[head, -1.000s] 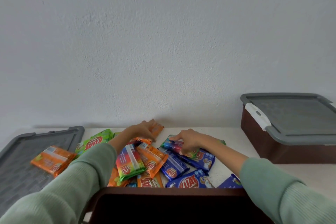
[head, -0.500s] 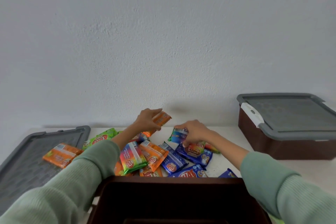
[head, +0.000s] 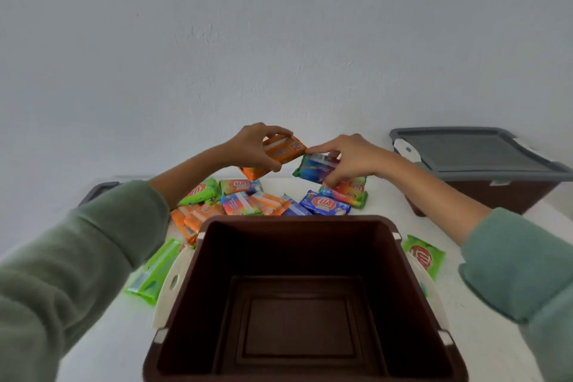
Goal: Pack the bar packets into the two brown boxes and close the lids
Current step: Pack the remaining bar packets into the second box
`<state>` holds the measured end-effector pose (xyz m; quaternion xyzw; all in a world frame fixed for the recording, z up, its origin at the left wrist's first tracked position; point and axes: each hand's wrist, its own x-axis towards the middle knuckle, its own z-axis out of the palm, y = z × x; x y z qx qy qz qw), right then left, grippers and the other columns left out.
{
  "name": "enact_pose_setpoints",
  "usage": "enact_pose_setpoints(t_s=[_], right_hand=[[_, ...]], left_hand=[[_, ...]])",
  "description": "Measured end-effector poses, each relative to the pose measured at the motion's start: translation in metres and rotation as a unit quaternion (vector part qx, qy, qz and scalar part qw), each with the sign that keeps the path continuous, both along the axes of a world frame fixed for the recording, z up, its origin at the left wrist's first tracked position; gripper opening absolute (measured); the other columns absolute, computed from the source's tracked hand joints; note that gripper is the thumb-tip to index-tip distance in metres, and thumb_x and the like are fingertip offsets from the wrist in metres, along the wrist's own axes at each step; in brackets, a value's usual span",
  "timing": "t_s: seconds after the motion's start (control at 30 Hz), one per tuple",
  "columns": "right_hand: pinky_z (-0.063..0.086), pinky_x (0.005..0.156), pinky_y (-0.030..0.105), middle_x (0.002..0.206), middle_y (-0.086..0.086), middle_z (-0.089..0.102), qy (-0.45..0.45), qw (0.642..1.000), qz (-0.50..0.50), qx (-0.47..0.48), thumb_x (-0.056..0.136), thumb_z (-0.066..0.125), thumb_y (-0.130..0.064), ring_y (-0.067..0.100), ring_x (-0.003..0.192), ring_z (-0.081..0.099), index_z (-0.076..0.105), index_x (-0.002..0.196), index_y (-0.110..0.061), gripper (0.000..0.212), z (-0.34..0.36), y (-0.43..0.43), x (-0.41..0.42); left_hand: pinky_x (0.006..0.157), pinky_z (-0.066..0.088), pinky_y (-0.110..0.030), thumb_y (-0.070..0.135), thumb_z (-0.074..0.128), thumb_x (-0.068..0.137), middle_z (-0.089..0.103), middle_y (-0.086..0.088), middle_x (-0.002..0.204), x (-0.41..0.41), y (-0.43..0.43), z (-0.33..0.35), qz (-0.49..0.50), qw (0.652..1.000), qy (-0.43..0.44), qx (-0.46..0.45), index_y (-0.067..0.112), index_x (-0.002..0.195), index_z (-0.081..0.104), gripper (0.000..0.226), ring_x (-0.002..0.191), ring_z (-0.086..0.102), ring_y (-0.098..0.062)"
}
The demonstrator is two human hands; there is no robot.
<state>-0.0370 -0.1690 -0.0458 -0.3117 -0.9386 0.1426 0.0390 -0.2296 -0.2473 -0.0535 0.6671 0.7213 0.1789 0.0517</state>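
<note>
- While you are leaning over it, the open brown box (head: 291, 220) is sitting nearest you on the white table (head: 108, 335), with its dark floor showing.
- The second brown box (head: 496, 195) is standing at the far right, with its grey lid (head: 471, 152) lying on top.
- Another grey lid (head: 99, 191) is peeking out at the far left, behind your left sleeve.
- The loose bar packets (head: 248, 205) are lying in a heap just beyond the open box, with one green packet (head: 423, 257) lying beside its right wall and another green one (head: 155, 270) beside its left wall.
- Your left hand (head: 254, 146) is curling round an orange packet (head: 283, 150), holding it up over the far side of the heap.
- Your right hand (head: 353, 155) is pinching a blue-and-rainbow packet (head: 314, 166) between thumb and fingers, holding it just beside the orange one.
</note>
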Motion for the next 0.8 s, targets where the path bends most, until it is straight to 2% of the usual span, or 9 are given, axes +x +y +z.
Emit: enact_pose_setpoints(t_s=[0.07,0.17,0.23,0.3,0.37,0.43,0.53,0.63,0.8], right_hand=[[0.042,0.085,0.028,0.123,0.003,0.061,0.000,1.000,0.022,-0.007,0.069,0.079,-0.028,0.015,0.096,0.054,0.046,0.133,-0.037,0.073,-0.004,-0.025,0.020],[0.046,0.091,0.032,0.124,-0.005,0.058,-0.002,0.999,0.045,-0.031,0.066,0.080,-0.031,0.014,0.103,0.054,0.047,0.132,-0.040,0.074,-0.022,-0.061,0.051],[0.046,0.094,0.032,0.116,-0.010,0.057,-0.024,0.998,0.047,-0.044,0.064,0.081,-0.032,0.011,0.105,0.054,0.047,0.131,-0.040,0.076,-0.036,-0.078,0.067],[0.046,0.092,0.031,0.118,-0.008,0.058,-0.061,0.996,0.049,-0.030,0.063,0.081,-0.034,0.011,0.105,0.054,0.045,0.131,-0.037,0.077,-0.052,-0.087,0.072],[0.046,0.092,0.031,0.125,-0.005,0.056,-0.102,0.993,0.058,-0.011,0.064,0.080,-0.034,0.014,0.111,0.053,0.042,0.133,-0.032,0.078,-0.066,-0.089,0.065],[0.046,0.089,0.032,0.126,-0.002,0.055,-0.144,0.987,0.067,0.007,0.067,0.079,-0.030,0.017,0.113,0.054,0.044,0.132,-0.027,0.074,-0.078,-0.089,0.052],[0.048,0.087,0.035,0.126,0.005,0.055,-0.208,0.972,0.090,0.060,0.070,0.077,-0.025,0.023,0.113,0.055,0.046,0.130,-0.020,0.068,-0.093,-0.088,0.038],[0.047,0.087,0.038,0.126,0.010,0.052,-0.259,0.953,0.117,0.107,0.075,0.072,-0.023,0.029,0.115,0.053,0.045,0.131,-0.014,0.063,-0.106,-0.090,0.034],[0.045,0.088,0.040,0.127,0.014,0.048,-0.263,0.939,0.147,0.164,0.086,0.059,-0.015,0.031,0.115,0.050,0.036,0.136,-0.010,0.056,-0.123,-0.095,0.030]], left_hand=[[0.075,0.040,-0.015,0.042,0.066,0.052,0.051,-0.004,0.120,0.012,-0.029,-0.002,-0.030,0.999,-0.019,-0.023,0.029,0.132,0.046,0.083,0.096,0.048,-0.009],[0.082,0.039,-0.012,0.056,0.062,0.046,0.052,0.003,0.115,0.022,-0.070,-0.017,-0.076,0.996,-0.022,-0.051,0.038,0.128,0.047,0.085,0.096,0.052,-0.009],[0.081,0.039,-0.010,0.053,0.065,0.049,0.052,0.009,0.112,0.026,-0.094,-0.028,-0.112,0.990,-0.030,-0.077,0.043,0.126,0.047,0.080,0.097,0.051,-0.004],[0.083,0.039,-0.009,0.041,0.074,0.058,0.049,0.013,0.115,0.031,-0.109,-0.041,-0.153,0.979,-0.035,-0.130,0.043,0.128,0.046,0.076,0.101,0.047,0.001],[0.089,0.035,-0.009,0.029,0.076,0.067,0.043,0.010,0.121,0.040,-0.111,-0.058,-0.179,0.966,-0.002,-0.186,0.040,0.134,0.040,0.077,0.106,0.041,-0.002],[0.087,0.033,-0.010,0.023,0.074,0.071,0.040,0.007,0.125,0.051,-0.104,-0.079,-0.187,0.958,0.040,-0.216,0.036,0.137,0.037,0.077,0.110,0.038,-0.004],[0.091,0.038,-0.022,0.021,0.074,0.071,0.041,0.001,0.129,0.061,-0.093,-0.100,-0.175,0.950,0.091,-0.241,0.029,0.139,0.036,0.079,0.117,0.042,-0.015],[0.096,0.041,-0.031,0.022,0.072,0.073,0.041,-0.003,0.133,0.063,-0.092,-0.107,-0.186,0.937,0.166,-0.247,0.025,0.140,0.035,0.077,0.120,0.043,-0.020],[0.093,0.041,-0.034,0.024,0.064,0.083,0.041,-0.007,0.134,0.070,-0.092,-0.111,-0.201,0.916,0.266,-0.225,0.019,0.141,0.032,0.066,0.119,0.044,-0.024]])
